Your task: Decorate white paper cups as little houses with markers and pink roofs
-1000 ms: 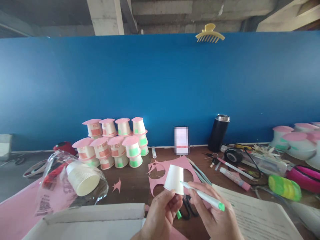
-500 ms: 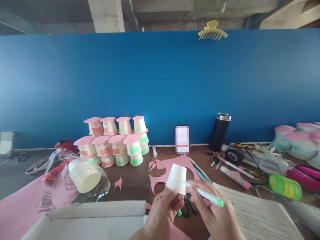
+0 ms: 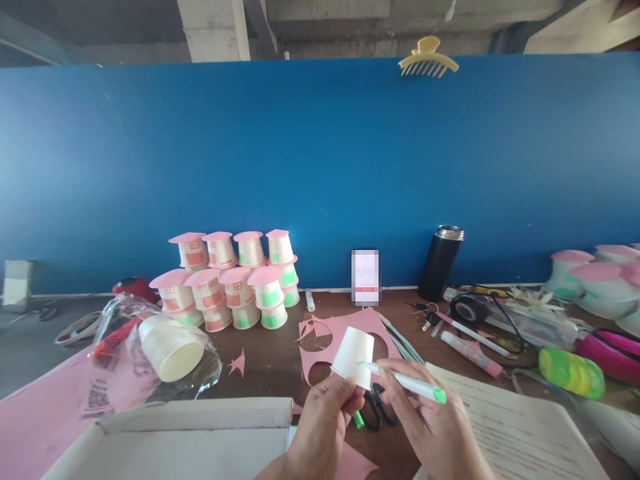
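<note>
I have the left hand [image 3: 325, 417] clamped on the upturned cup [image 3: 352, 352] at its rim, above the worktop [image 3: 267, 363], the right hand [image 3: 435, 420] closed around a marker [image 3: 415, 385], tip at the cup's side. A box [image 3: 200, 417] edge hems me leftward, printed paper [image 3: 525, 427] rightward.

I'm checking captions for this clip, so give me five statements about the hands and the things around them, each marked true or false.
1. The left hand holds a white paper cup. True.
2. The cup's wide rim faces up. False: the rim faces down and the closed end is uppermost.
3. The right hand holds a marker with a green end. True.
4. The stacked cups to the left have pink paper tops. True.
5. The yellow hair clip lies on the table. False: it is at the top edge of the blue panel.
</note>
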Demonstrator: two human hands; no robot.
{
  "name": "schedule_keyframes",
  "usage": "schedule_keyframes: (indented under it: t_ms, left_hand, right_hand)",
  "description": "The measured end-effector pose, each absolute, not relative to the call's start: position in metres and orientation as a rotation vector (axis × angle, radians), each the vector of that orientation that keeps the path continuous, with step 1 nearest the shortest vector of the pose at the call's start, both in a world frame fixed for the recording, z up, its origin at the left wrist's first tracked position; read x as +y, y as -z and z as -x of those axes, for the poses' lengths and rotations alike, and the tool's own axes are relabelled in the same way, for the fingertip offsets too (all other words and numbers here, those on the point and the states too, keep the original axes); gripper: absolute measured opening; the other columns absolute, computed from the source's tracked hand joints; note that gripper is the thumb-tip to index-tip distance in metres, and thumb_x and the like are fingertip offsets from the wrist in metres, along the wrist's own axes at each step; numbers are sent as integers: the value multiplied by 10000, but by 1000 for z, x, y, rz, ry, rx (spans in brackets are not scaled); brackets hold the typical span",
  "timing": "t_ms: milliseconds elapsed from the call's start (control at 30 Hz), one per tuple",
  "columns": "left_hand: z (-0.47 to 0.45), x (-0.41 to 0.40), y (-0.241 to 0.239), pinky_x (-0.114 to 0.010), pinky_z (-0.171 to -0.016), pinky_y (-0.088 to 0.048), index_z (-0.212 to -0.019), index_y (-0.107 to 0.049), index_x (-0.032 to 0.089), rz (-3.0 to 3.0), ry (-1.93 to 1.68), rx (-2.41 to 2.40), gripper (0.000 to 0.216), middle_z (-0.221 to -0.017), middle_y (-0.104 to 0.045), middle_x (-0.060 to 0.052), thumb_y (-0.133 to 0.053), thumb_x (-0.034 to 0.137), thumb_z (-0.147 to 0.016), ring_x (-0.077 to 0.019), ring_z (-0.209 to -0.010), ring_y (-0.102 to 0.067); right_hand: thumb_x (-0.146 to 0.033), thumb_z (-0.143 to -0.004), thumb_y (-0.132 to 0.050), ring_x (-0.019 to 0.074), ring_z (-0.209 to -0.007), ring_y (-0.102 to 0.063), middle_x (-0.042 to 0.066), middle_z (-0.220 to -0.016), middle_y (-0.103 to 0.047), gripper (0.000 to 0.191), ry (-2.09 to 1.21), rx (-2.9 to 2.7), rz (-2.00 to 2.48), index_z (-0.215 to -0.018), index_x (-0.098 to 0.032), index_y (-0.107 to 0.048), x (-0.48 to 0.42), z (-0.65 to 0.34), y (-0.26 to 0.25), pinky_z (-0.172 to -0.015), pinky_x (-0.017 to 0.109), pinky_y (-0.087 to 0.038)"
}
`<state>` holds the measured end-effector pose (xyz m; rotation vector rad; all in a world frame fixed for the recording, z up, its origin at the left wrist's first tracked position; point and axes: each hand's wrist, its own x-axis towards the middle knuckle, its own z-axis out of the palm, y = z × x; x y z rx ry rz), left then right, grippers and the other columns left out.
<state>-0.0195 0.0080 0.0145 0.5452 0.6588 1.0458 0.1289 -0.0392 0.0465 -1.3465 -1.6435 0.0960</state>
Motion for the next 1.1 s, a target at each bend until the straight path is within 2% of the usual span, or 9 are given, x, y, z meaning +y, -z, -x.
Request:
schedule_keyframes:
  t_ms: [267,500,700,900,1100]
  left_hand:
    - [19,8,-16,-271,-784,-472,-700,-735,115,-555,-1051,657,220,-779,-650,-60,-817,312,-648,-153,-793,-576]
    - [20,7,-14,-267,-791,-476,-730,-742,117,-597,-1045,632,183,-802,-653,-65,-786,292,-696,-151,-801,-573]
    - [20,8,-14,-248,-778,-484,-690,-734,124,-626,-1042,632,167,-768,-642,-50,-792,280,-694,-138,-781,-579]
    - [19,9,-16,-245,-772,-504,-628,-705,118,-548,-1040,696,217,-696,-607,-34,-811,303,-670,-126,-738,-577]
    - [19,11,-17,-262,-796,-522,-616,-691,112,-490,-1069,676,242,-671,-599,-28,-840,302,-636,-123,-713,-583]
  right_hand:
    - [-306,-942,-520,150,-734,-709,13,-831,-693,121,-105,-1636,1362,-990,-254,-619,-38,-126,-49,-519,176,-537]
    - [-347,-954,-481,144,-594,-669,31,-765,-696,205,-141,-1628,1408,-938,-220,-641,-42,-122,-52,-528,206,-537]
    - [-329,-956,-469,177,-744,-699,52,-794,-702,216,-104,-1700,1399,-929,-202,-642,-40,-120,-49,-581,221,-547]
    - [-283,-944,-508,147,-716,-693,26,-865,-698,141,-102,-1635,1339,-993,-230,-629,-41,-122,-48,-557,197,-542]
    - [-213,-929,-524,152,-747,-676,69,-945,-688,218,91,-1517,1220,-1126,-205,-616,-41,-129,-51,-648,229,-567]
